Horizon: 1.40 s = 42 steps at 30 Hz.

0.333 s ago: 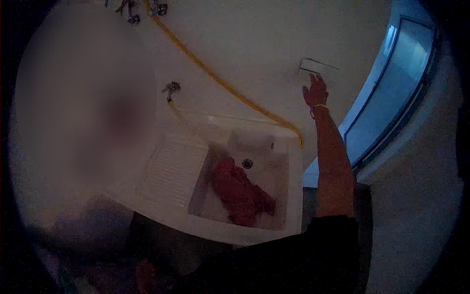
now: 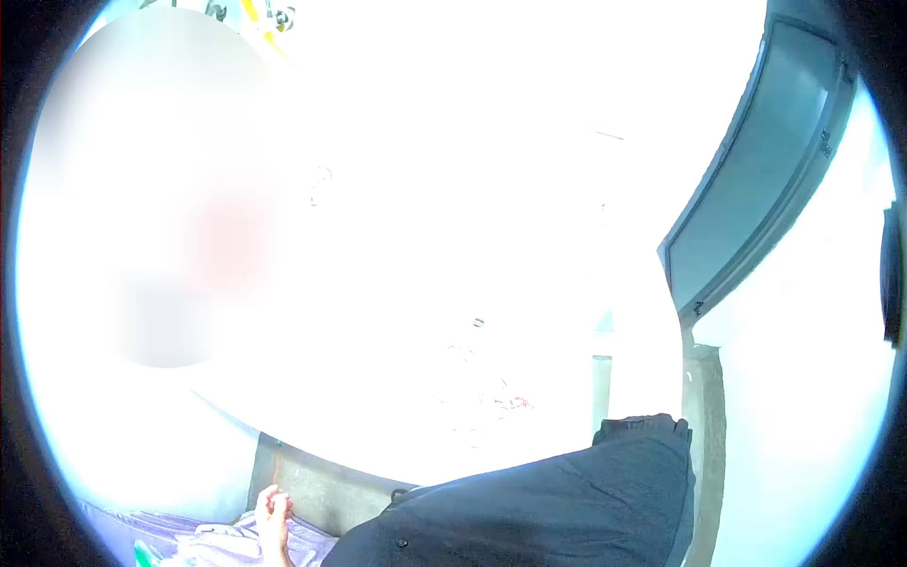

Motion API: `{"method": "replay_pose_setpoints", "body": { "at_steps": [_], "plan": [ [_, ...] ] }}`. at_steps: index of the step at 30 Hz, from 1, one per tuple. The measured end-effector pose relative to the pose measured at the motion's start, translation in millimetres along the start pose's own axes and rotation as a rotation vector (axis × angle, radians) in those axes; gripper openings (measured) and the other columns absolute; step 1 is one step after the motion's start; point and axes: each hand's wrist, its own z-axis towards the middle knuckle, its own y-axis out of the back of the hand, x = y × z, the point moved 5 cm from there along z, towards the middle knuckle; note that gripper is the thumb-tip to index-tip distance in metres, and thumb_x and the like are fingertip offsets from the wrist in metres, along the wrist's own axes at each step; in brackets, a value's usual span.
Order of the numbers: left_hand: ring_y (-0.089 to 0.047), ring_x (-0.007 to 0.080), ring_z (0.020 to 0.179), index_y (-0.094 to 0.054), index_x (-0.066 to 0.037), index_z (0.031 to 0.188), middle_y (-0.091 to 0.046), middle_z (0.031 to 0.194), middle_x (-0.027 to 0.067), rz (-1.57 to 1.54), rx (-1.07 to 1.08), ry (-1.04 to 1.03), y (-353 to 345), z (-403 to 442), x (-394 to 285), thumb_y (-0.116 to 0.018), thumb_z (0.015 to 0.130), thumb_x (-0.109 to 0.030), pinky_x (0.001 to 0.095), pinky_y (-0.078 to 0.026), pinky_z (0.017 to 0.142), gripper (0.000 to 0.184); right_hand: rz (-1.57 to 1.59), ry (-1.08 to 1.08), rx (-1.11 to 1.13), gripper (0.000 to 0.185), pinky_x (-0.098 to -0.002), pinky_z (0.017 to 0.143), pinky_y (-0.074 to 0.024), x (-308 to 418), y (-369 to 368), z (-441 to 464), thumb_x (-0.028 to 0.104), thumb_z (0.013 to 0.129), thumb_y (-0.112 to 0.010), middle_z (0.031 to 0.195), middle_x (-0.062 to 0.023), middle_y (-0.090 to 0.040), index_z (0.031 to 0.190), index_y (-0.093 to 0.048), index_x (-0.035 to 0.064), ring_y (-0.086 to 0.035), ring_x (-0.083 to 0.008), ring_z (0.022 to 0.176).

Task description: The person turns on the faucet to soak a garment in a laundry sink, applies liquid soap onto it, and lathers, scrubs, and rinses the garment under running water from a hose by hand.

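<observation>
Beyond the upper end of the pale right forearm (image 2: 647, 369), a thin dark line (image 2: 609, 135) is seen on the bright wall, high in the view and a little left of the forearm. Its long axis is laid almost sideways, slightly slanted, thus crosswise to the arm, which is directed up the view. By the right hand this line is approached much more nearly than by the other one; however, the hand itself is lost in the strong glare, so it cannot be told whether its fingers are spread or closed, nor whether the line is touched.

Far below, near the lower edge, what appears to be the left hand (image 2: 272, 510) is shown with curled fingers, beside lilac cloth (image 2: 217, 546) and just below a narrow orange strip (image 2: 277, 463). Whether anything is held within this curl cannot be determined. From the thin line this hand is placed well apart, with the dark sleeve (image 2: 539, 496) of the right arm to its right.

Between the two, only a small round drain (image 2: 479, 323) and some reddish flecks (image 2: 515, 403) can be distinguished on the whitened surface. To the right of the forearm, a framed pane (image 2: 761, 170) is seen.
</observation>
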Motion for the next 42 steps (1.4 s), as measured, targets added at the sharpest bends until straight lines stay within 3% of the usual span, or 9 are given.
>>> {"method": "replay_pose_setpoints", "body": {
  "at_steps": [5,12,14,18,23,25,29,31,42],
  "plan": [
    [-0.048,0.0087,0.071,-0.047,-0.002,0.112,-0.054,0.081,0.0009,0.007,0.095,-0.092,-14,3,-15,-0.057,0.083,-0.020,0.0221,-0.040,0.061,0.036,0.222,0.073,0.006,0.038,-0.0403,0.085,-0.0407,13,27,-8,0.021,0.078,-0.056,0.111,-0.0145,-0.052,0.112,-0.051,0.0072,-0.049,-0.0303,0.103],
    [-0.049,0.0088,0.075,-0.045,-0.002,0.115,-0.055,0.087,0.0025,0.010,0.085,-0.002,-29,6,-14,-0.055,0.085,-0.017,0.0226,-0.040,0.067,0.035,0.721,0.304,1.008,0.056,-0.0392,0.095,-0.0346,145,-56,-245,0.034,0.070,-0.066,0.122,-0.0126,-0.046,0.118,-0.049,0.0116,-0.043,-0.0298,0.112],
    [-0.051,0.0088,0.080,-0.046,-0.003,0.115,-0.056,0.092,0.0021,-0.004,0.126,-0.016,-30,5,-11,-0.054,0.085,-0.016,0.0229,-0.041,0.070,0.034,0.673,0.274,1.167,0.086,-0.0500,0.098,-0.0276,172,-52,-320,0.044,0.060,-0.070,0.139,-0.0104,-0.021,0.131,-0.033,0.0130,-0.020,-0.0325,0.127],
    [-0.051,0.0089,0.083,-0.046,-0.005,0.115,-0.056,0.096,0.0008,0.039,0.076,0.005,-25,-8,-21,-0.054,0.085,-0.017,0.0229,-0.040,0.072,0.034,0.294,0.549,1.501,0.088,-0.0589,0.096,-0.0216,191,-64,-444,0.046,0.061,-0.066,0.140,-0.0116,-0.022,0.132,-0.031,0.0085,-0.008,-0.0303,0.132],
    [-0.051,0.0092,0.084,-0.046,-0.006,0.116,-0.056,0.096,0.0008,0.014,0.026,-0.009,-4,-26,-29,-0.055,0.084,-0.017,0.0227,-0.040,0.071,0.034,0.145,0.210,1.376,0.059,-0.0478,0.103,-0.0199,155,-93,-411,0.029,0.071,-0.056,0.139,-0.0087,-0.027,0.125,-0.044,0.0077,-0.017,-0.0280,0.131],
    [-0.051,0.0093,0.084,-0.047,-0.006,0.116,-0.057,0.096,0.0008,0.012,-0.005,-0.019,3,-25,-37,-0.054,0.084,-0.016,0.0226,-0.040,0.071,0.034,0.058,0.310,1.876,0.063,-0.0469,0.099,-0.0279,160,-115,-396,0.029,0.068,-0.061,0.136,-0.0094,-0.032,0.126,-0.042,0.0098,-0.028,-0.0276,0.126],
    [-0.053,0.0104,0.086,-0.049,-0.005,0.113,-0.058,0.097,0.0031,0.035,-0.015,-0.115,0,17,-81,-0.056,0.084,-0.016,0.0228,-0.042,0.072,0.032,0.303,0.251,1.883,0.072,-0.0486,0.094,-0.0335,180,-106,-339,0.032,0.063,-0.066,0.132,-0.0127,-0.037,0.127,-0.039,0.0135,-0.037,-0.0273,0.121],
    [-0.053,0.0109,0.087,-0.052,-0.004,0.110,-0.058,0.097,0.0038,0.107,0.031,-0.235,-18,54,-126,-0.056,0.083,-0.015,0.0237,-0.043,0.073,0.030,0.630,0.086,1.230,0.081,-0.0495,0.092,-0.0349,188,-111,-333,0.036,0.058,-0.070,0.134,-0.0151,-0.032,0.128,-0.034,0.0172,-0.035,-0.0300,0.121],
    [-0.055,0.0245,0.091,-0.056,-0.005,0.103,-0.056,0.100,0.0116,0.426,-0.072,-1.109,-196,289,-370,-0.060,0.077,-0.031,0.0319,-0.046,0.077,0.037,0.389,0.280,1.416,0.090,-0.0557,0.101,-0.0122,207,-45,-438,0.048,0.064,-0.063,0.144,-0.0126,-0.010,0.137,-0.016,0.0272,-0.005,-0.0361,0.131]
  ]
}}
